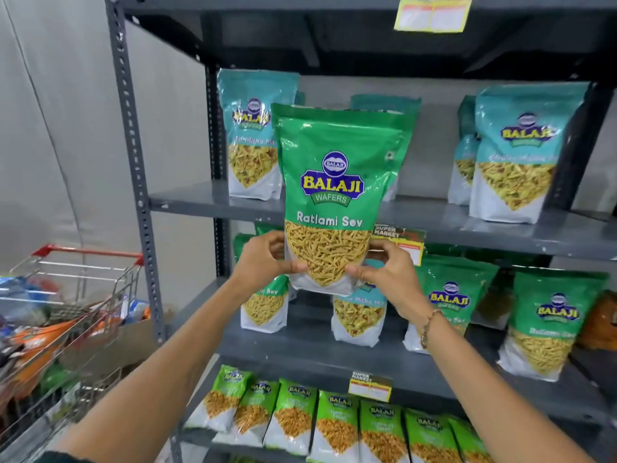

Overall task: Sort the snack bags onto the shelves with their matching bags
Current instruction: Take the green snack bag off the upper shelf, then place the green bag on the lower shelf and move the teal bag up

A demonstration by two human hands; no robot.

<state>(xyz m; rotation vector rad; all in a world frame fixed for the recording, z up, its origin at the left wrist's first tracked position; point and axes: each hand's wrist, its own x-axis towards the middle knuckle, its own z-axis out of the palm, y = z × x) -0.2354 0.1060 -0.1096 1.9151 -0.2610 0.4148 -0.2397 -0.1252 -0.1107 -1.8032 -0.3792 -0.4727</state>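
Green Ratlami Sev bag (334, 182) stands upright, bottom corners apparently pinched in left hand (263, 259) and right hand (390, 275) grips

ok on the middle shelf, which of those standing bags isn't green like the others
The teal Mitha Mix bag, standing just below the held Ratlami Sev bag. Its neighbours on the middle shelf are green Ratlami Sev packs.

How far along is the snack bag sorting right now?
Done: several green bags stand on the middle shelf. In hand: left hand and right hand hold a green sev bag. Left: a teal bag sits misplaced there, and the cart still holds items.
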